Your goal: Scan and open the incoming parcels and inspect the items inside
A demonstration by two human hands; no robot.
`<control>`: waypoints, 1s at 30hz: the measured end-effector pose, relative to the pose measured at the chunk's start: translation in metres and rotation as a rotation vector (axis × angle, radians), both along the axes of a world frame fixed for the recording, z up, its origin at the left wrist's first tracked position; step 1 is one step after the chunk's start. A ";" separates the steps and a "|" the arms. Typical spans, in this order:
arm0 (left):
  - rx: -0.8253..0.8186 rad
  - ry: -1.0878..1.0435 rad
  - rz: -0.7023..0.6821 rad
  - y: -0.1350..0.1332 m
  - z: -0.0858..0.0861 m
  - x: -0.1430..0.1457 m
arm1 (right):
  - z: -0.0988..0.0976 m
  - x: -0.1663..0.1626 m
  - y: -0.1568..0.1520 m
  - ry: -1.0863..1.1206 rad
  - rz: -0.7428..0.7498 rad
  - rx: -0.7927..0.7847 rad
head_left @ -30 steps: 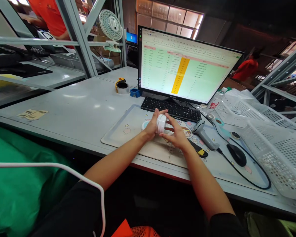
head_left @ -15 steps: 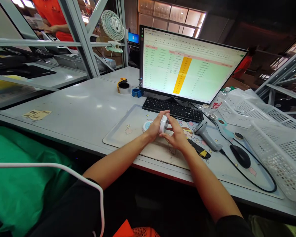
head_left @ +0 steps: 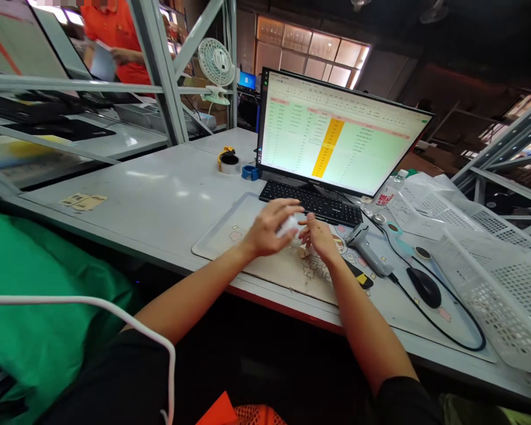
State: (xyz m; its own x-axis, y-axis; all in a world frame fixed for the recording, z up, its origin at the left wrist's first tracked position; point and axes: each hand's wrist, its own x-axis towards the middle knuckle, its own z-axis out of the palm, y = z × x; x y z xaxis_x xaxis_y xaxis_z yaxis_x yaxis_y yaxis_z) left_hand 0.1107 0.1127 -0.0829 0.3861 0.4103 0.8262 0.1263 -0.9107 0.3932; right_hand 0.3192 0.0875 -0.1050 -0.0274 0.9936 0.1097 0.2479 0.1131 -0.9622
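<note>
A small white round object (head_left: 290, 226), blurred, sits between my two hands above the desk mat; its exact kind does not show. My left hand (head_left: 269, 229) is on its near left side, fingers stretched and apart, the thumb passing in front of it. From the right, the curled fingers of my right hand (head_left: 319, 239) meet its edge and appear to hold it. Under my right hand, a small beige piece (head_left: 301, 251) shows in part. Close to my right wrist lie a black and yellow box cutter (head_left: 363, 278) and a grey barcode scanner (head_left: 370, 251).
Behind my hands stand a black keyboard (head_left: 287, 193) and a monitor (head_left: 301, 130). Tape rolls (head_left: 229, 163) are left of it. A mouse (head_left: 425, 287), its looping cable and white plastic baskets (head_left: 491, 295) occupy the right. Beyond the frame, a person in orange (head_left: 119, 35) handles a sheet.
My left hand has loosened from the white object and spread its fingers; before, both hands gripped it. The view has shifted slightly. The person in orange now holds up a greyish sheet.
</note>
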 end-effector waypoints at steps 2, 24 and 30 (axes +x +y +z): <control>-0.078 0.026 0.247 0.017 -0.005 -0.029 | 0.006 -0.014 0.006 -0.398 -0.026 0.145; 0.077 0.013 -0.274 0.022 0.004 0.076 | 0.020 0.029 -0.014 0.471 0.168 0.046; -0.619 -0.249 -0.249 0.032 -0.025 0.098 | 0.004 0.039 -0.004 0.010 0.088 0.302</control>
